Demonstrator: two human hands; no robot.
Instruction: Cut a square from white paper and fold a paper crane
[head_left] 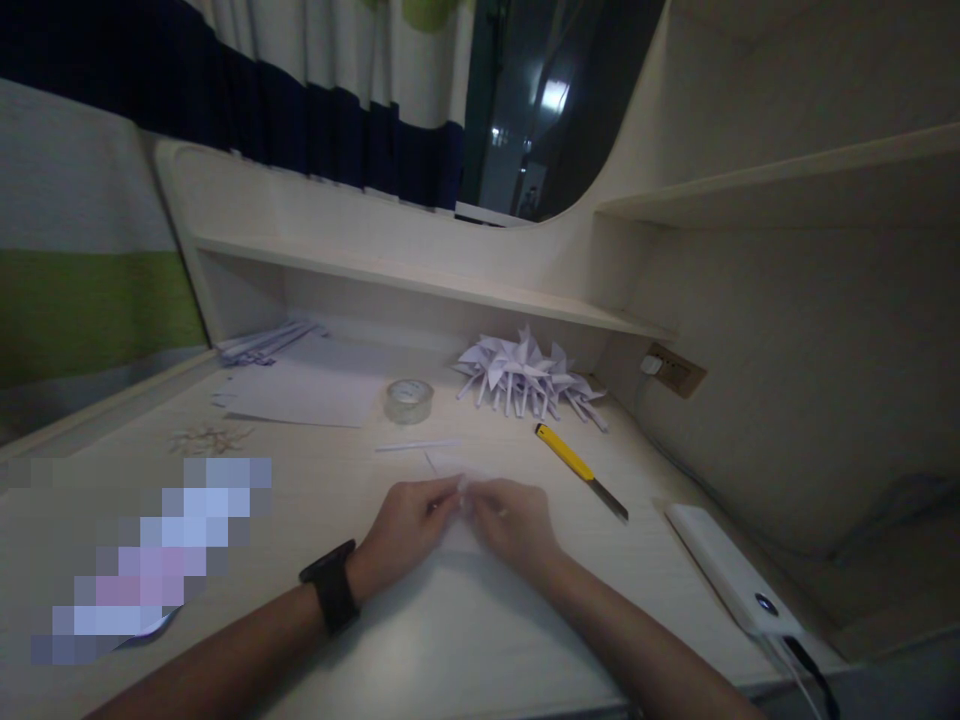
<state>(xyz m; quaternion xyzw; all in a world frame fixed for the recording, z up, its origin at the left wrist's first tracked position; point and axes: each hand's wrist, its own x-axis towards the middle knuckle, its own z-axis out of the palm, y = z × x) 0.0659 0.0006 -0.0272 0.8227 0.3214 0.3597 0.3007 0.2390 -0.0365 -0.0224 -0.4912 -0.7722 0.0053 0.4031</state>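
My left hand (409, 520) and my right hand (514, 515) meet over the middle of the desk, fingertips pinched together. Between them is a small piece of white paper (463, 484), mostly hidden by the fingers, so its folded shape cannot be made out. Just beyond the hands lie a thin white paper stick (416, 446) and a narrow paper strip (430, 462). To the right rests a yellow utility knife (566, 453) with its blade out. Several white paper pinwheels (517, 370) on paper sticks are heaped at the back.
A roll of clear tape (409, 402) stands behind the hands. White paper sheets (307, 385) and paper strips (270, 342) lie back left, near small thin pieces (210, 440). A blurred-out object (165, 560) is at left. A white power bank (727, 565) with cables sits right.
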